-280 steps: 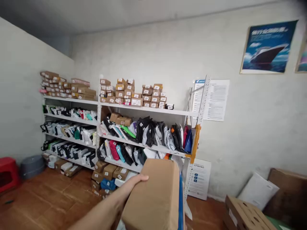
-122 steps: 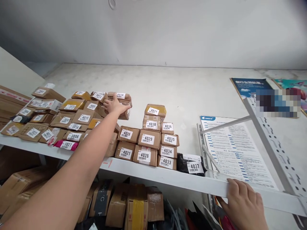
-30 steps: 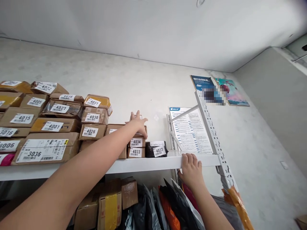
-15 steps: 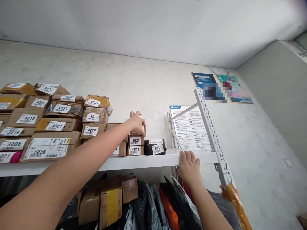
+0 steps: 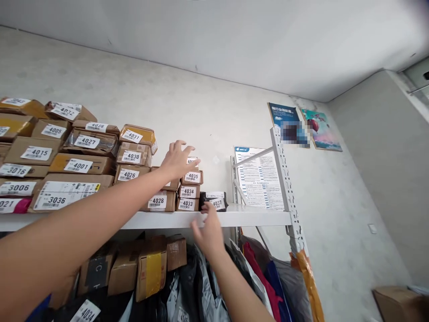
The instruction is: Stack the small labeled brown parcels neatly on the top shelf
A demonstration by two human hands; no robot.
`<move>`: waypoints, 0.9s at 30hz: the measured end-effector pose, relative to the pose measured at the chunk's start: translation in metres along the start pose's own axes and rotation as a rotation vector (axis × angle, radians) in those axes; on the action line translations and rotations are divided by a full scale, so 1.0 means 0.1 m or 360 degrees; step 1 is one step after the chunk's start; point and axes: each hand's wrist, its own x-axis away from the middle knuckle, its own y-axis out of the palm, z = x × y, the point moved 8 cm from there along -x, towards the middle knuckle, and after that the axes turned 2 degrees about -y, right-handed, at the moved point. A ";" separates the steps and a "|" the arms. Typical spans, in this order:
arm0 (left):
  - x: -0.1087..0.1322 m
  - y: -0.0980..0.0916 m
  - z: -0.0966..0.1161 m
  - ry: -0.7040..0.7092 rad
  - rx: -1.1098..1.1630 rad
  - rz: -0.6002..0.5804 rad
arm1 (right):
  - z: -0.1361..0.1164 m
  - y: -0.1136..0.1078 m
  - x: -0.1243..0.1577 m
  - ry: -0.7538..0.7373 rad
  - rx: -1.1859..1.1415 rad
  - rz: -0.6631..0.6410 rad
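My left hand has its fingers spread beside a small stack of cartons on the top shelf and holds nothing. It partly covers the topmost small carton, whose label is half hidden. Below that sit the cartons marked 4035, 4034 and 4033. My right hand, a little blurred, is raised in front of the shelf edge with fingers apart. Its fingertips overlap the black wrapped parcel marked 4037; whether they touch it I cannot tell.
Several labelled cartons are piled on the left of the white shelf. Underneath hang or stand cartons and bagged parcels. A perforated upright post ends the rack at right. Wall posters are beyond.
My left hand has come off the small carton on the stack, moving left and opening. My right hand has left the shelf edge and moved left to the black parcel.
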 end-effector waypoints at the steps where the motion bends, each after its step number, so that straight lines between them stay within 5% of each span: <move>1: 0.15 -0.07 0.01 0.0023 0.0059 0.0069 | -0.15 0.16 -0.02 -0.0033 0.0013 0.0011; 4: 0.88 -0.20 0.09 0.0222 0.0301 0.0147 | -0.34 0.44 -0.10 0.0124 0.0274 0.0081; 8: 2.06 -0.12 0.06 0.0469 0.0201 -0.0022 | -0.32 0.49 -0.26 0.0480 0.0445 -0.0015; 11: 2.48 -0.05 -0.10 0.0564 -0.0028 -0.0018 | -0.31 0.41 -0.44 0.0664 0.0409 -0.0120; 14: 2.14 -0.01 -0.29 0.0480 -0.0050 0.0010 | -0.29 0.36 -0.59 0.0807 0.0356 -0.0244; 18: 0.97 0.08 -0.33 0.0209 -0.0041 -0.0005 | -0.22 0.40 -0.61 0.0921 0.0206 -0.0288; 22: -0.03 0.25 -0.30 -0.0350 -0.0080 -0.0131 | -0.15 0.42 -0.54 0.0832 0.0181 -0.0099; 27: -0.40 0.57 -0.27 -0.0659 -0.0126 -0.0427 | -0.12 0.40 -0.53 0.0710 0.0217 0.0112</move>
